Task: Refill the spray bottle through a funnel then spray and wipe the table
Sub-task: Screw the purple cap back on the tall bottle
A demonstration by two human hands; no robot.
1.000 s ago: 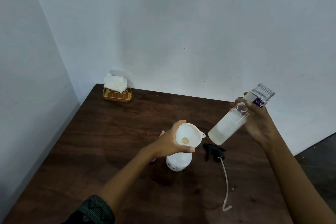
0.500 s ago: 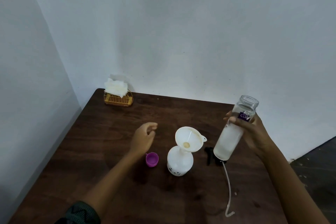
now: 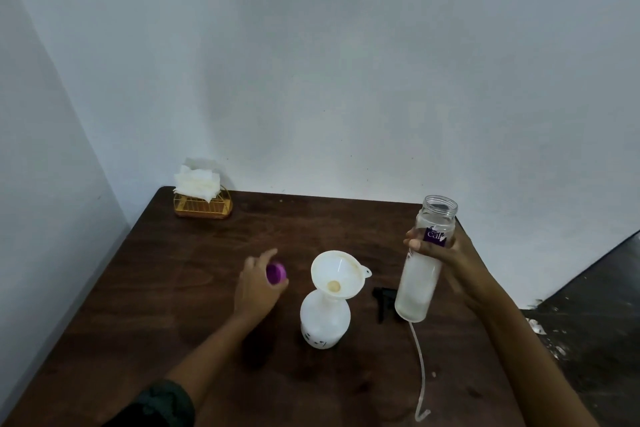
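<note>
A white spray bottle [image 3: 325,322] stands uncapped at the middle of the dark wooden table [image 3: 194,274], with a white funnel [image 3: 337,274] seated in its neck. To its left my left hand [image 3: 258,284] holds a purple cap [image 3: 276,273] in its fingers. My right hand [image 3: 446,260] grips a clear glass bottle [image 3: 424,263] upright and open-mouthed, to the right of the funnel; its lower half looks cloudy. The black spray trigger head [image 3: 382,302] with its long clear tube [image 3: 420,371] lies on the table behind and below that bottle.
A gold wire holder [image 3: 202,208] with white napkins [image 3: 197,178] sits at the table's far left corner against the wall. White walls close in the far and left sides. The table's right edge drops to a dark floor [image 3: 595,308].
My left hand let go of the funnel, moved left and picked up the purple cap. My right hand brought the glass bottle from a tilt to upright.
</note>
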